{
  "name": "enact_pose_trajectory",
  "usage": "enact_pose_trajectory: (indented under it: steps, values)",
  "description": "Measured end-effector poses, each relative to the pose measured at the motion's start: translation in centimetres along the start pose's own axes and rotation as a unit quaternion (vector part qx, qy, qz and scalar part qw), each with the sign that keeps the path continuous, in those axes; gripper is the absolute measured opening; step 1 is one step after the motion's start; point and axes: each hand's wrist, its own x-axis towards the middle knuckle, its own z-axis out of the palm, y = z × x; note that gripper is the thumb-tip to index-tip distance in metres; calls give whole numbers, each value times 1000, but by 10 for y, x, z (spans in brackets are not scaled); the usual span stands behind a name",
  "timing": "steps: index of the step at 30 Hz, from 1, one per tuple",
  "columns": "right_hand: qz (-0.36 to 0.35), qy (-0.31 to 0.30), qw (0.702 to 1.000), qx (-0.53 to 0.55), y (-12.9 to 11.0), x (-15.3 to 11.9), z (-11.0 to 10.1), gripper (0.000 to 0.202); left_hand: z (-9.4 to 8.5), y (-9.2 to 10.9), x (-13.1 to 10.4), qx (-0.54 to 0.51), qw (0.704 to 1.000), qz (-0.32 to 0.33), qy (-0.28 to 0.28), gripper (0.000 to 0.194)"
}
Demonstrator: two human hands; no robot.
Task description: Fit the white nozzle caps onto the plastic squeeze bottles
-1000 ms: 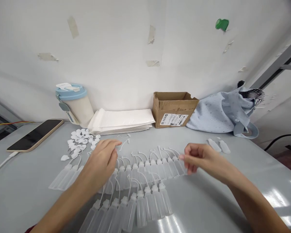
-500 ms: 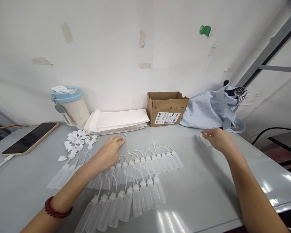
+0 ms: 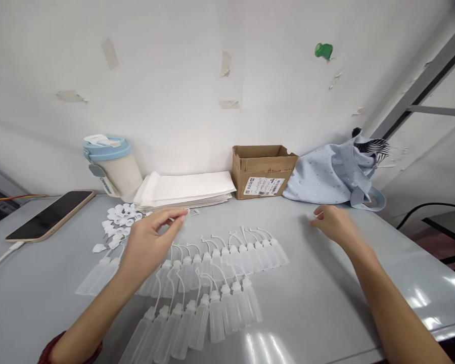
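Pinched between thumb and forefinger, the left hand (image 3: 146, 242) holds what seems a small white plastic cap (image 3: 185, 214) above the rows of translucent squeeze bottles (image 3: 212, 273), best kept light, while the right hand (image 3: 335, 222) curls over something small on the grey table (image 3: 326, 283).

Under both hands the tabletop (image 3: 326, 303) is smooth and glossy grey. Between the hands lie bottles (image 3: 212, 283) of cloudy, translucent plastic. Beyond them, a matt brown cardboard box (image 3: 263, 169) stands beside a soft pale-blue cloth bag (image 3: 326, 177).
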Motion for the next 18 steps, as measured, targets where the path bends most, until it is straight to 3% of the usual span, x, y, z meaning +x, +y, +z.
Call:
enact_pose_trajectory:
  steps: [3,6,9,13,18]
  values:
    - [-70,-11,994,84,-25,-19,-4,18,0,11,-13,-41,999,14,11,21]
    - [-154,-58,969,185,-58,-53,-5,26,5,22,-26,-89,995,32,16,14]
    - [-243,-145,886,368,-86,-92,2,25,11,30,-37,-122,991,50,12,22]
    - [-339,-136,849,382,-103,-127,12,24,17,38,-48,-81,986,142,-7,17]
    - [-396,-115,824,389,-105,-139,16,37,23,41,-56,-89,960,264,9,19]
